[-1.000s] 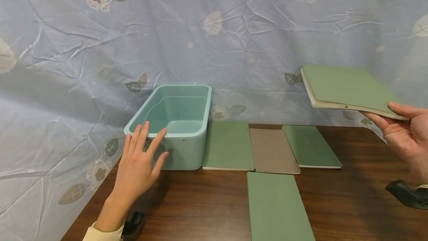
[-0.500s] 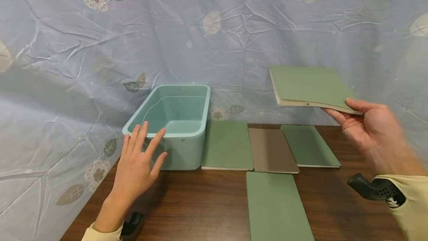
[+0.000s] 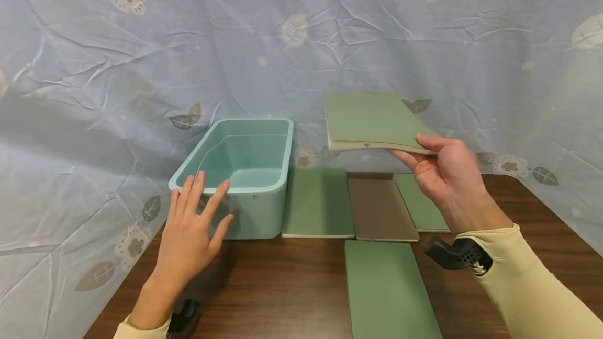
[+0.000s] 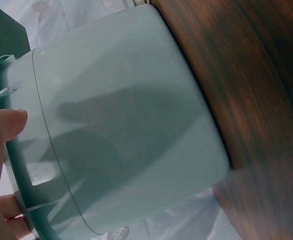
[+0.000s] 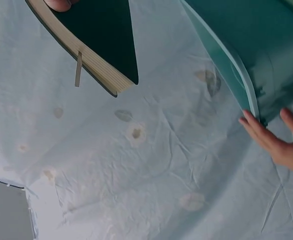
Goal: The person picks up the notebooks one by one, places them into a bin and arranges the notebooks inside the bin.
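Note:
A light green notebook hangs in the air right of the bin, above the books on the table. My right hand grips its right end, thumb on the cover and fingers underneath. In the right wrist view the notebook shows cream page edges with a short ribbon sticking out. The pale teal plastic bin stands at the left, its inside visible. At its near rim my left hand rests with spread, straight fingers; in the left wrist view the thumb lies against the bin.
Right of the bin lie a green book, a brown book and another green book, the last partly behind my right hand. A green book lies nearer on the wooden table. Floral cloth hangs behind and at the left.
My right hand has carried the notebook leftward, from the far right to above the books beside the bin. My left hand has stayed at the bin's rim.

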The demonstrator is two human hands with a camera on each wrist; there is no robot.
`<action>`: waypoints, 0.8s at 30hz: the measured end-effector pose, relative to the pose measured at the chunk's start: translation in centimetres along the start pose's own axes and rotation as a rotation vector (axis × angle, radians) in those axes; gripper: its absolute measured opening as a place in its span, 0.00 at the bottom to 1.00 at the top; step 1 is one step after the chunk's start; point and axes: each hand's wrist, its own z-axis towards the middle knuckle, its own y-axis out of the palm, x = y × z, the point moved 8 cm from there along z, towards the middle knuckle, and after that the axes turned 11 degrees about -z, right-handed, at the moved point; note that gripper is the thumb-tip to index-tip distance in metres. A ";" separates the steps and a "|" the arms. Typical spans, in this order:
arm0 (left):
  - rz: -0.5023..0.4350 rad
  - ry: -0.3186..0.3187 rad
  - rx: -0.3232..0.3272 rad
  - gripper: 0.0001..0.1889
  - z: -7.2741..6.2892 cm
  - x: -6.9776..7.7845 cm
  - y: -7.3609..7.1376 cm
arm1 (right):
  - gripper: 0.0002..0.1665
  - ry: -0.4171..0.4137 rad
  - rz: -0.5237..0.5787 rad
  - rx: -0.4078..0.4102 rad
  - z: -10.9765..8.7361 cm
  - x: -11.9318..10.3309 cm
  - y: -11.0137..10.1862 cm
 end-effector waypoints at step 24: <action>-0.020 0.007 0.020 0.40 0.1 -0.1 0.3 | 0.44 0.008 -0.180 0.066 2.8 7.8 4.1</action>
